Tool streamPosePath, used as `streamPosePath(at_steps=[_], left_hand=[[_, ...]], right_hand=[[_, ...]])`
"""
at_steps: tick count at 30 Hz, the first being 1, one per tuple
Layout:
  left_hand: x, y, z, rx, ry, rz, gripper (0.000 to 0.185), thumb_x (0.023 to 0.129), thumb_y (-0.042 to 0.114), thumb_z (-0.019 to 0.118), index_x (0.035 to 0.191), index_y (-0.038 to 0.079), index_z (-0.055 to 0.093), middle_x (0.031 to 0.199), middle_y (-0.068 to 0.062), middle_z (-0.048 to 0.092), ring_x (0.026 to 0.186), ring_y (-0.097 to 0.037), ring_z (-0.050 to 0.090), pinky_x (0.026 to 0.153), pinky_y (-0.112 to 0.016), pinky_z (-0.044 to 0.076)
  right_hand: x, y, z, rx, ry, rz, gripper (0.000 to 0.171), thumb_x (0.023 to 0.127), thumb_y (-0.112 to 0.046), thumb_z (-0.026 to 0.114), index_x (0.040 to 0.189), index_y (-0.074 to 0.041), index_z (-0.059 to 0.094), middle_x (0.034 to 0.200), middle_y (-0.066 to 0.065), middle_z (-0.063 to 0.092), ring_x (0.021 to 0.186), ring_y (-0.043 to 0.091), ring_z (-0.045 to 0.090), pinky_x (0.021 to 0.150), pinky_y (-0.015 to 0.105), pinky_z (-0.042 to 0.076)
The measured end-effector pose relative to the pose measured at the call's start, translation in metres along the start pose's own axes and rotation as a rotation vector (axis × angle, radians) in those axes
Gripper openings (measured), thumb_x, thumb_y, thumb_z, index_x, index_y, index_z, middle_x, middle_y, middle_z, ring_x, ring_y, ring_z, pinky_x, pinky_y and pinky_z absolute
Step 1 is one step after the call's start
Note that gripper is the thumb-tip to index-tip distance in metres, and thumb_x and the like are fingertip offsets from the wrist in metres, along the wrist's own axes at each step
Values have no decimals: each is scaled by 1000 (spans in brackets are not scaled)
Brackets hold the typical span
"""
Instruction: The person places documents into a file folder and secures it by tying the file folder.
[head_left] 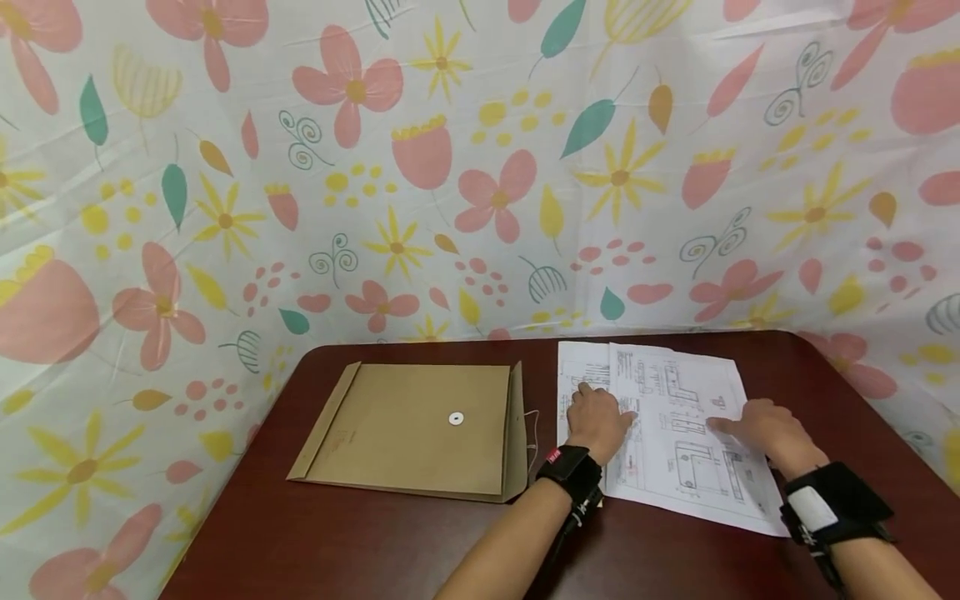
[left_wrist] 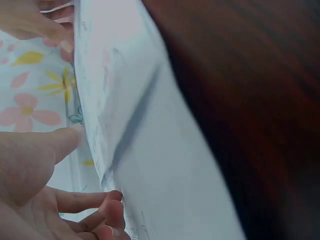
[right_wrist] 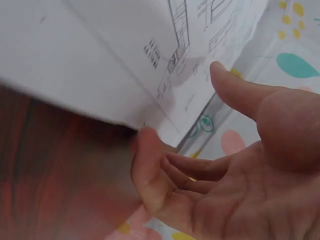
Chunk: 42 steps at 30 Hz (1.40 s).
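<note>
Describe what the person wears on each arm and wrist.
Both forearms are bare, with no sleeves. The left wrist carries a black strap with a small red tag and a dark device hanging below it. The right wrist carries a wider black band with a white rectangular patch.

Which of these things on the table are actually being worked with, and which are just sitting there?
In hand:
- printed drawing sheets, lying overlapped on the table
- left hand, resting on the sheets
- right hand, fingers on the sheets

Lying about:
- brown envelope, untouched, left of the sheets
- dark red table
- flowered cloth behind
</note>
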<state>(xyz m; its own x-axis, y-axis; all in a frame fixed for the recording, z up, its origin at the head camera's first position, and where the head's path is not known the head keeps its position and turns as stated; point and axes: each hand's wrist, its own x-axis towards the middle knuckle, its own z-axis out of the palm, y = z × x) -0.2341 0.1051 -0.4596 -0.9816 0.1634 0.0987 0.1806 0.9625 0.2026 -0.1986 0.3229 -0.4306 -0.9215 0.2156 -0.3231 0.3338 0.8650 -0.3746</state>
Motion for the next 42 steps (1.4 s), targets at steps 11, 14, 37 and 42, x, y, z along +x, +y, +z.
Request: streamPosePath(at_steps=[11,14,37,42], left_hand=[[6,-5,3,-129,-14,3,16,93,26,68,94,10,69,95,-6,65,77,-16,62,60,-26,50],[5,-5,2,-179,1,-1,20,94,18,64,75,12,65,69,-2,62,54,-11,54,46,-24,42],[-8,-32,-23,-606,-44,157,39,100,19,58,63,12,47,53,3,39,44,-8,33,46,-20,27],[-12,-45,-42,-691,-65,136,19,100,21,59,86,9,63,65,2,52,51,-8,42,52,-21,33]], right_hand=[[11,-3,9,98,7,-53,59,93,-26,66,112,25,41,82,24,53,69,27,59,57,34,51],[10,0,8,118,6,-81,54,95,-21,62,114,24,42,84,23,55,71,28,59,59,35,49],[-11,-10,-3,66,241,-260,27,93,-18,60,80,6,55,62,9,48,55,20,49,50,31,34],[-19,-27,-14,67,278,-335,30,94,-16,61,93,14,58,67,13,56,56,20,52,51,32,37]])
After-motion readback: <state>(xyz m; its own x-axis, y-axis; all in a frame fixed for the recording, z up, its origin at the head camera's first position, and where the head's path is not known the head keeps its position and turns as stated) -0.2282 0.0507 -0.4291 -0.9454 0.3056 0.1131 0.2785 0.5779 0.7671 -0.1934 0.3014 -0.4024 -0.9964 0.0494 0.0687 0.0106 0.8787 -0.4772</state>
